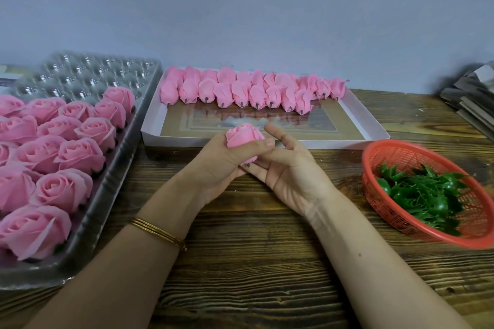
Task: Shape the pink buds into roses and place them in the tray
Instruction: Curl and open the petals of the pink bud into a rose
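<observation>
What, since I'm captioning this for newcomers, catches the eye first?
Pink dominates: full roses crowd the tray at left, and a row of buds lines the box at the back. In the centre, the left hand grips one bud, the right hand open beside it; green leaves sit in a red basket at right.

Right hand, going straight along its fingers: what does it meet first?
Probably the pink bud in the left hand, against the fingers of the right hand; beyond it, the near wall of the white box.
</observation>
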The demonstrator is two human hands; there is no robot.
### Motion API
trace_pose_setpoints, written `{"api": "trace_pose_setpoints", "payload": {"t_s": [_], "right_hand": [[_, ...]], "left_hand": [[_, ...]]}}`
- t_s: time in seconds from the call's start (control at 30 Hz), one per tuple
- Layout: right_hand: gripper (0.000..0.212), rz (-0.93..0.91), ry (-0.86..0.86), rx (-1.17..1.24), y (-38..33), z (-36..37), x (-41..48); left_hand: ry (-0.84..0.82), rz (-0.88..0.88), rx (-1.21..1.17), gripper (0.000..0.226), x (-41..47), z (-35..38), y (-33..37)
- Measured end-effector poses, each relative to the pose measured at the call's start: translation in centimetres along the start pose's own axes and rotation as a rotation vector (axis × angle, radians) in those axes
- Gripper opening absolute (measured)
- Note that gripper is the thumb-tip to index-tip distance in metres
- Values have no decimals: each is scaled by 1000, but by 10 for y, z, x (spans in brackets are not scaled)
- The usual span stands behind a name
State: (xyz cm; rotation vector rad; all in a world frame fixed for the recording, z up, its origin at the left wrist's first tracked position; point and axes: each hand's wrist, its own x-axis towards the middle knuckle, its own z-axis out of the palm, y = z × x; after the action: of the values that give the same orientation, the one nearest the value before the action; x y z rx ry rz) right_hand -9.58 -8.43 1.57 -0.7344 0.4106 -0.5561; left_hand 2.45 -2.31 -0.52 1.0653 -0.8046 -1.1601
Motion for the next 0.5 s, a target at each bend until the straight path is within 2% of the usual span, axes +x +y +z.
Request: {"api": "trace_pose_setpoints", "payload": {"t_s": [0.07,0.23,0.33,0.5], "right_hand": [[67,12,-11,-31,-2,-2,1],[42,-72,77,-152,-3,-7,2],[34,-119,160,-290,0,-7,4],[29,-135,186,-414,0,-5,4]], "left_hand": [[34,44,31,20,0,1,-1],[182,195,203,27,-2,3,-2],[225,298,377,10,-3,9,-2],[352,417,615,25,-2,11,-4]]}}
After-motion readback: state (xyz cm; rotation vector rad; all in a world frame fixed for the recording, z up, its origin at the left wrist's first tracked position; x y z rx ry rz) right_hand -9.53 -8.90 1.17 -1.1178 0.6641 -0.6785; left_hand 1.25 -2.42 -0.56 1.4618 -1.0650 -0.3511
